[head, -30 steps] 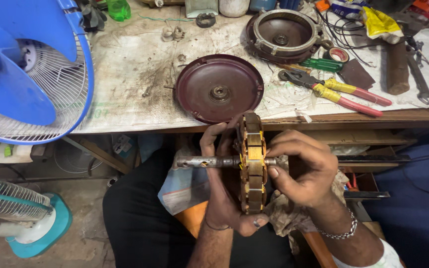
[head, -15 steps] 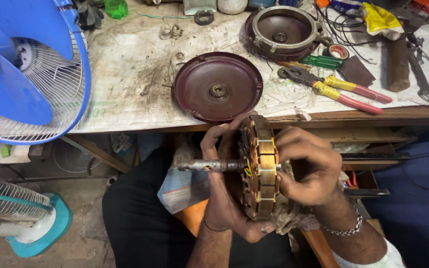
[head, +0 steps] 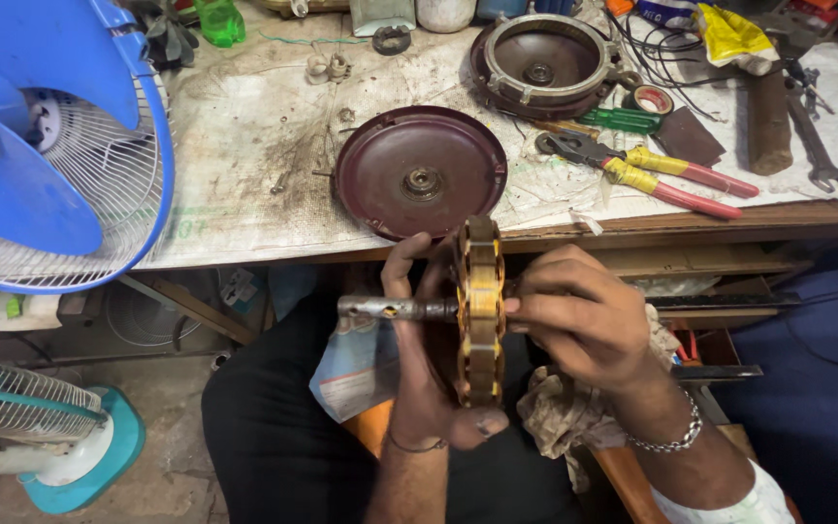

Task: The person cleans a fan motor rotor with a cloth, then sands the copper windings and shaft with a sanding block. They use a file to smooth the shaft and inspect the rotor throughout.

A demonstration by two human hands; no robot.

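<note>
Both hands grip one stator (head: pixel 482 311): left hand (head: pixel 429 388) wraps its rim, right hand (head: pixel 579 315) pinches its centre; yellow packet (head: pixel 729 34) lies top right on bench (head: pixel 244 126).

Your left hand (head: pixel 429 388) cupped the fan stator (head: pixel 480 311) edge-on by its metal shaft (head: pixel 395 309), your right hand (head: pixel 584 320) pinching its rim, below the tabletop (head: pixel 244 146) bearing a maroon motor cover (head: pixel 421 173) and pliers (head: pixel 652 175).
</note>
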